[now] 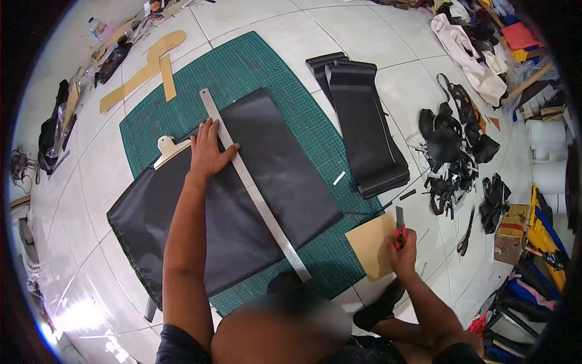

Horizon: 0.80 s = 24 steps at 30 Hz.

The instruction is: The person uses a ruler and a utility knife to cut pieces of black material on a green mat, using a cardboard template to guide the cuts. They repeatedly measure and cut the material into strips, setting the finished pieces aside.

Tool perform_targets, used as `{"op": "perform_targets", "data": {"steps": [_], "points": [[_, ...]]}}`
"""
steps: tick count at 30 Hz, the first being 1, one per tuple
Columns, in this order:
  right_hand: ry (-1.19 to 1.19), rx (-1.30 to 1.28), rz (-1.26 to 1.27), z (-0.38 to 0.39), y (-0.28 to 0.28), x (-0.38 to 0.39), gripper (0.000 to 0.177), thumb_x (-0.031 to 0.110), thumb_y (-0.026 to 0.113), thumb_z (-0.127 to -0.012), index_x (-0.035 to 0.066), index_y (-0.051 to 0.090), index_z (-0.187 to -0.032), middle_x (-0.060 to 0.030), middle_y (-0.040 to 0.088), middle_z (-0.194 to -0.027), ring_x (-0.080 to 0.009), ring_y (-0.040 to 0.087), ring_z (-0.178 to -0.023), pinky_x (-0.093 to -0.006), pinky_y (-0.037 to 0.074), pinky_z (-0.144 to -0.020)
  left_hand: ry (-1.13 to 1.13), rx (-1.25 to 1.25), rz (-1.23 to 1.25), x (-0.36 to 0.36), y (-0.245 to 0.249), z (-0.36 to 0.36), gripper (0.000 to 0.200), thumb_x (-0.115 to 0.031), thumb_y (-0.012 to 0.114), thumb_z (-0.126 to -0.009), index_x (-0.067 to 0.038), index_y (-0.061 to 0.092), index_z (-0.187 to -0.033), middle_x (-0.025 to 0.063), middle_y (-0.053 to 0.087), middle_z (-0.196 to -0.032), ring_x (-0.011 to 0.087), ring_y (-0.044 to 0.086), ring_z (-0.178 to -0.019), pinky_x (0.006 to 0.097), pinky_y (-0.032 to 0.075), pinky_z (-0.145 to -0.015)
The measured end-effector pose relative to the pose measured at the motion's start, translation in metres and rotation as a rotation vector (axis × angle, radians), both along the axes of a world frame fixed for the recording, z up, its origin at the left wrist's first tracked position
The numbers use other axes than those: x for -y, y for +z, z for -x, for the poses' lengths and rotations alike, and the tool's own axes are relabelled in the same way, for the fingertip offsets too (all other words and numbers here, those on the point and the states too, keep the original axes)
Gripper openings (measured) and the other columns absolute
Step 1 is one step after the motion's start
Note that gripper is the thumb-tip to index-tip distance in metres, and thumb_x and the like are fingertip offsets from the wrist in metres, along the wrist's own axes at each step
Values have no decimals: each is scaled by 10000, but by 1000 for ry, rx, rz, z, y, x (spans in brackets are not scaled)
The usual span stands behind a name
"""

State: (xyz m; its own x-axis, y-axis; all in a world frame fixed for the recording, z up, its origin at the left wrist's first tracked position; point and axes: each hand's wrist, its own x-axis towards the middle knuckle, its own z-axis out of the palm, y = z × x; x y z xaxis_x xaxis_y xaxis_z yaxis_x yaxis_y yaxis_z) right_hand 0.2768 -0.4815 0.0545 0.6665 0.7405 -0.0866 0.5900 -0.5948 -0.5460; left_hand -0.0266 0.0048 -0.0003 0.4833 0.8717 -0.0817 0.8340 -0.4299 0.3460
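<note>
Ruler (262, 199), long & metal, lies diag. across black cloth (291, 167), both ends running past it onto green mat (248, 57). Cloth sits mostly on mat; its lower-L part hangs over onto tiled floor (66, 242).

L hand (210, 150) is palm down near ruler's upper end, fingers spread, thumb across the metal, rest on cloth & along ruler's edge. Nothing gripped, hand flat; can't tell how hard it presses. Metal clip (170, 151) is on cloth's upper edge, just L of that hand.

R hand (402, 252) is curled tight round red handle of knife (400, 229), blade out & pointing away from person. Knife is well apart from cloth & ruler. R hand is at R edge of tan card (367, 246), which lies partly on mat, partly on floor; can't tell if hand touches it.

Folded black strips (370, 127) lie upper R, overlapping mat edge, w/ small white scrap (339, 178) on mat beside them. Further R: pile of black scraps (445, 145), then scissors (466, 233) below, near cardboard box (511, 233). Upper L: tan pattern pieces (165, 47), partly on mat, partly on floor.
</note>
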Motion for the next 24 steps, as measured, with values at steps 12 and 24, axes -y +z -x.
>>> {"op": "perform_targets", "data": {"steps": [12,24], "points": [[66,-300,-175,-11,99,-160,394,142,732,-893,-9,577,-1222,-120,678,-1080,-165,646,-977,-321,503,-885,50,29,-225,14,-25,-2,861,-602,620,-853,-82,393,-1501,156,318,-1593,331,224,-1503,559,84,-1216],[47,-241,-403,50,-41,-418,336,230,741,-828,-8,652,-1048,-172,695,-929,-332,682,-839,-426,512,-759,36,148,-286,11,-32,4,789,-501,658,-821,-70,463,-1453,144,384,-1548,358,269,-1474,548,118,-1219]]}}
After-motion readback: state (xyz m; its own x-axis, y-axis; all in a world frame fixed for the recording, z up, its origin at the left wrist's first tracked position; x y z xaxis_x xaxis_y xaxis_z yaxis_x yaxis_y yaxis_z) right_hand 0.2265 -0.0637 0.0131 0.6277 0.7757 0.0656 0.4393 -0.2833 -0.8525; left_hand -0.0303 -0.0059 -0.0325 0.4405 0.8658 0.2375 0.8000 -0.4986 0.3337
